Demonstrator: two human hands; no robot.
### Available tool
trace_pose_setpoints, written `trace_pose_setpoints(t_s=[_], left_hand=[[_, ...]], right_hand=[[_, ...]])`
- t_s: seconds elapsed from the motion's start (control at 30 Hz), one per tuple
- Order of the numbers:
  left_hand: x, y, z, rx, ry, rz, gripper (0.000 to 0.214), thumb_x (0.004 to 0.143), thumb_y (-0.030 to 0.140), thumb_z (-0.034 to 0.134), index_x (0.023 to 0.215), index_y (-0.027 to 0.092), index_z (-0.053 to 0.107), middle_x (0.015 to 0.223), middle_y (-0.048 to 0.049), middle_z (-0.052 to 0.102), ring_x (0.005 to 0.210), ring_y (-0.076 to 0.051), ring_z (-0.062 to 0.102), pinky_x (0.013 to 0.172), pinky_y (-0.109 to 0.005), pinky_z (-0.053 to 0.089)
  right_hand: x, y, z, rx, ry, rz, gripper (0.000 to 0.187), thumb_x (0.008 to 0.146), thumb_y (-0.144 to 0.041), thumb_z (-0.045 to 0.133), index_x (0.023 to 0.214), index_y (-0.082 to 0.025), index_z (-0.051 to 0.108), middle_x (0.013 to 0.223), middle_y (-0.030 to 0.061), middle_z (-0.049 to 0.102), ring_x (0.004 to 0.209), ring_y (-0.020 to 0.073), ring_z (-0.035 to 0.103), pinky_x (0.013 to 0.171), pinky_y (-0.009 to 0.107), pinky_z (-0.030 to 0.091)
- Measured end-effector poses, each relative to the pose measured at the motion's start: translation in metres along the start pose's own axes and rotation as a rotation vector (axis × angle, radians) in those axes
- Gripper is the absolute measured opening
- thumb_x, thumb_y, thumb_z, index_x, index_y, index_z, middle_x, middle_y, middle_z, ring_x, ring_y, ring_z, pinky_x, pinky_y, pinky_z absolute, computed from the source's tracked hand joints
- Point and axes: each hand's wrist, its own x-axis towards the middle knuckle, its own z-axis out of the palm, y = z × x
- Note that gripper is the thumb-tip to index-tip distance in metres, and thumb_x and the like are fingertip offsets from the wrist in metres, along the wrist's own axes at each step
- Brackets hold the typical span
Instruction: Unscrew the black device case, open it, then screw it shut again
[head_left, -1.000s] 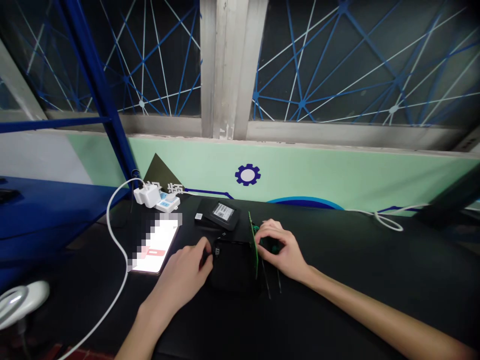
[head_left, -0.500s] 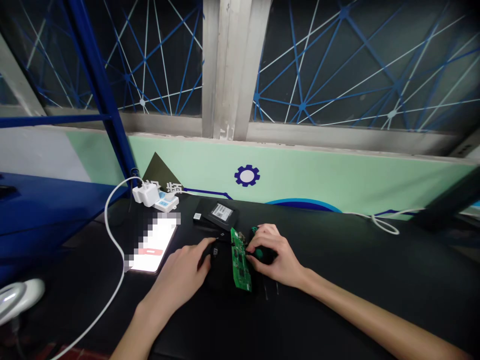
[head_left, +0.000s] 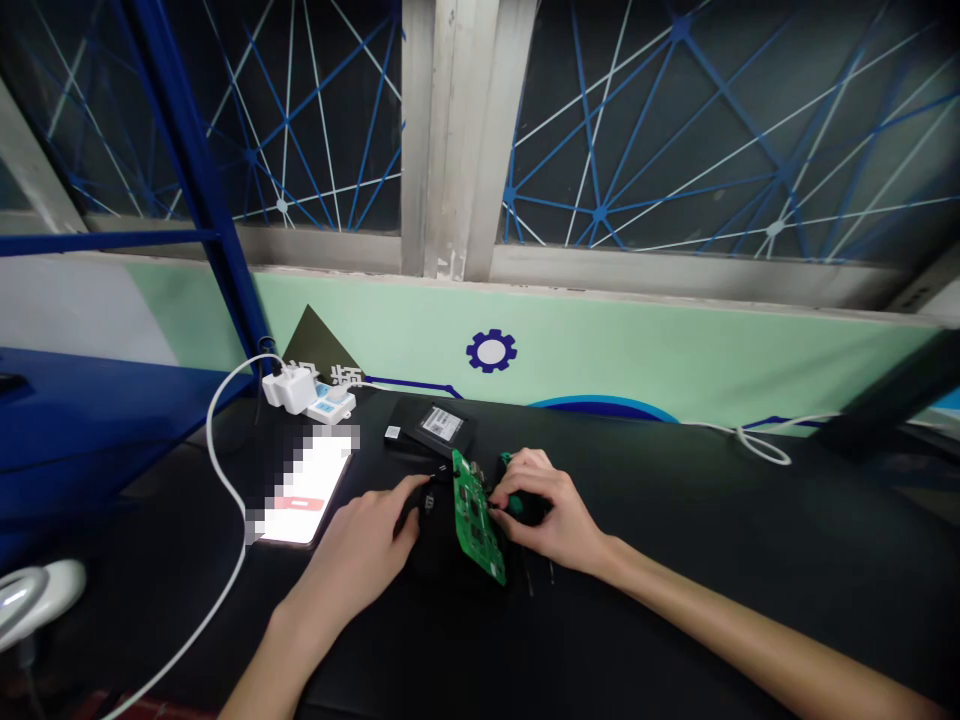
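A green circuit board [head_left: 475, 520] stands tilted on edge over a black casing [head_left: 439, 545], its component side facing up and right. My right hand [head_left: 551, 510] is closed, with thumb and fingertips pinching at the board's right side; the exact part gripped is small and dark. Behind those fingers shows a black-and-green object [head_left: 517, 503], mostly hidden, so I cannot tell whether the palm touches it. My left hand [head_left: 375, 530] grips the casing's left edge between thumb and fingers.
Behind the casing lie black flat drives [head_left: 441, 425], one with a white label. A lit phone [head_left: 319, 490] rests left, near a white power strip [head_left: 330, 403] with a plugged charger [head_left: 291, 388]. A white cable [head_left: 225, 470] loops along the left side. Thin metal rods [head_left: 529, 575] show beside the board.
The circuit board's upper end has swung left, so it leans more and shows more of its face. Both hands stay nearly in place. The view has shifted slightly.
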Motion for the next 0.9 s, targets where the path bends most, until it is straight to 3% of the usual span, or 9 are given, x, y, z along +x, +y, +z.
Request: trace_pose_setpoints(t_s=[0.3, 0.53, 0.8, 0.9], left_hand=[[-0.0003, -0.0015, 0.0012, -0.002, 0.006, 0.013, 0.044, 0.099, 0.031, 0.039, 0.141, 0.034, 0.048, 0.1, -0.0066, 0.072, 0.093, -0.031, 0.069, 0.072, -0.037, 0.048], [-0.0001, -0.0004, 0.001, -0.033, -0.01, -0.009, 0.044, 0.099, 0.031, 0.038, 0.142, 0.033, 0.047, 0.086, -0.0031, 0.071, 0.086, -0.027, 0.069, 0.068, -0.032, 0.045], [-0.001, -0.0007, 0.0013, -0.04, -0.006, 0.008, 0.043, 0.102, 0.035, 0.034, 0.143, 0.037, 0.046, 0.101, -0.0045, 0.073, 0.097, -0.028, 0.069, 0.078, -0.035, 0.047], [-0.0011, -0.0007, 0.0015, -0.041, -0.008, 0.006, 0.042, 0.102, 0.037, 0.035, 0.143, 0.038, 0.047, 0.098, -0.0039, 0.073, 0.093, -0.028, 0.069, 0.074, -0.034, 0.046]], right_hand=[[-0.0005, -0.0039, 0.0006, -0.051, -0.062, -0.013, 0.009, 0.077, -0.017, 0.071, 0.081, -0.023, 0.066, 0.07, 0.0003, 0.067, 0.077, 0.0207, 0.058, 0.084, 0.044, 0.041], [-0.0011, -0.0026, 0.0022, -0.094, -0.08, -0.03, 0.008, 0.077, -0.018, 0.071, 0.081, -0.022, 0.065, 0.072, 0.0003, 0.064, 0.076, 0.0197, 0.056, 0.084, 0.042, 0.039], [0.0018, -0.0059, 0.0002, -0.078, -0.099, -0.021, 0.008, 0.077, -0.013, 0.068, 0.076, -0.021, 0.066, 0.073, 0.001, 0.067, 0.077, 0.0195, 0.055, 0.081, 0.04, 0.036], [0.0015, -0.006, 0.0, -0.086, -0.112, -0.004, 0.01, 0.08, -0.013, 0.066, 0.074, -0.021, 0.066, 0.073, 0.0017, 0.067, 0.077, 0.0197, 0.055, 0.08, 0.04, 0.036]])
